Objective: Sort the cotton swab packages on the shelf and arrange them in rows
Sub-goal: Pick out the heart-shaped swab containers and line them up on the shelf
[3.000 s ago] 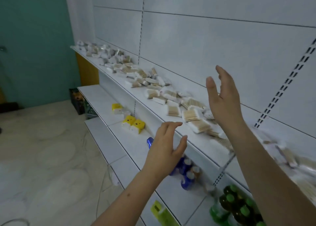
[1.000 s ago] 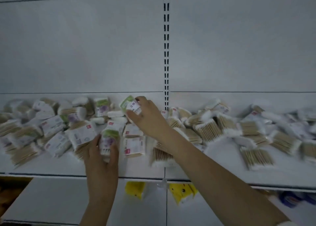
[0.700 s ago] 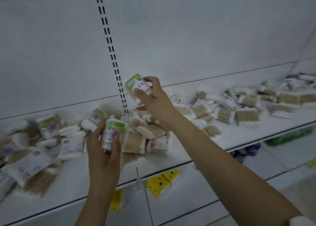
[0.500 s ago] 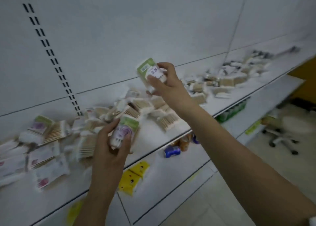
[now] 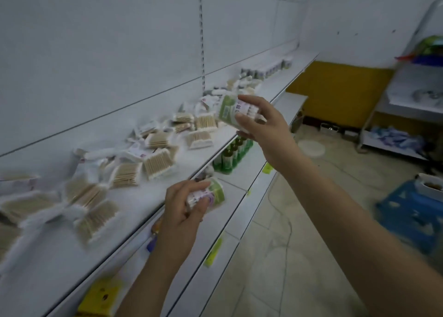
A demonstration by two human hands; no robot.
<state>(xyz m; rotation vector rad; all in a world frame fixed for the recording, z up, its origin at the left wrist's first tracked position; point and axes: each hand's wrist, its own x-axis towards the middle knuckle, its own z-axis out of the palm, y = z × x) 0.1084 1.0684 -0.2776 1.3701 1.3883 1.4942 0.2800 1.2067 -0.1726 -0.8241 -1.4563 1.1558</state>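
Observation:
My left hand (image 5: 182, 211) grips a green-and-purple labelled cotton swab package (image 5: 211, 194) just off the front edge of the white shelf (image 5: 134, 211). Higher and further right, my right hand (image 5: 261, 122) holds a second green-labelled package (image 5: 229, 109) above the shelf. Several clear packs of wooden-stick swabs (image 5: 155, 161) lie scattered in a loose heap along the shelf. At its far end, small packages (image 5: 266, 70) stand in a neat row.
Green bottles (image 5: 231, 152) stand on the lower shelf under my right hand. Yellow packs (image 5: 100, 297) sit on a lower shelf at the bottom left. A blue crate (image 5: 412, 211) lies on the tiled floor on the right, near a white rack (image 5: 407, 96).
Both hands took a green-labelled package from the heap and lifted it. My view has swung right along the shelf, and both hands carry their packages that way.

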